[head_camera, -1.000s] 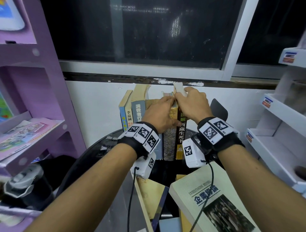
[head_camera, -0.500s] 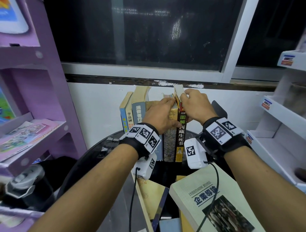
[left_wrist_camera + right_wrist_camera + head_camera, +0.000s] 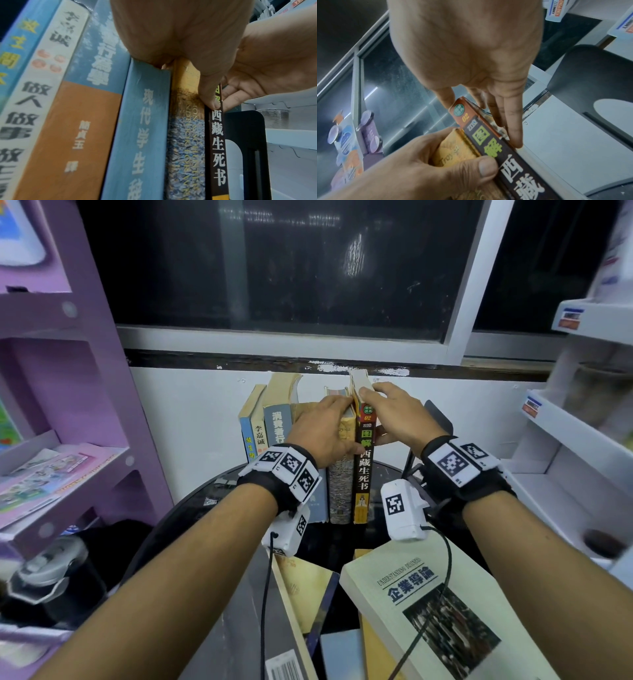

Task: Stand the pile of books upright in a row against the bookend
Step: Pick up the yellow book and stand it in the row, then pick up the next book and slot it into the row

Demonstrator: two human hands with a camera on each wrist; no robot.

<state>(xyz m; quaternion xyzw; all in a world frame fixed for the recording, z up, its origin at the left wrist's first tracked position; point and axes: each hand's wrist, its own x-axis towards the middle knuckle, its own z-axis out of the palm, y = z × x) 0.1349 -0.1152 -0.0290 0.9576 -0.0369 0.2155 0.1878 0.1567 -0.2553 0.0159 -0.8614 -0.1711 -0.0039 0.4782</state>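
The dark book (image 3: pixel 365 460) is standing upright at the right end of the row (image 3: pixel 274 436), beside the black bookend (image 3: pixel 247 142). The right hand (image 3: pixel 397 416) is pinching its top; the left hand (image 3: pixel 322 433) is gripping the neighbouring yellow book (image 3: pixel 453 152). More books (image 3: pixel 428 604) are lying on the tabletop (image 3: pixel 191 518).

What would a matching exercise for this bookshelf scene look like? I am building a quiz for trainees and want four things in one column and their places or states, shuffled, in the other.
Things:
1. dark-spined book
2. cream book titled Understanding Business
3. black bookend
4. blue-spined book

Places or states:
A. lying flat at the near edge of the table
B. upright, held between the left hand and the right hand
C. at the left end of the row
D. standing to the right of the row

Pairs: 1-B, 2-A, 3-D, 4-C
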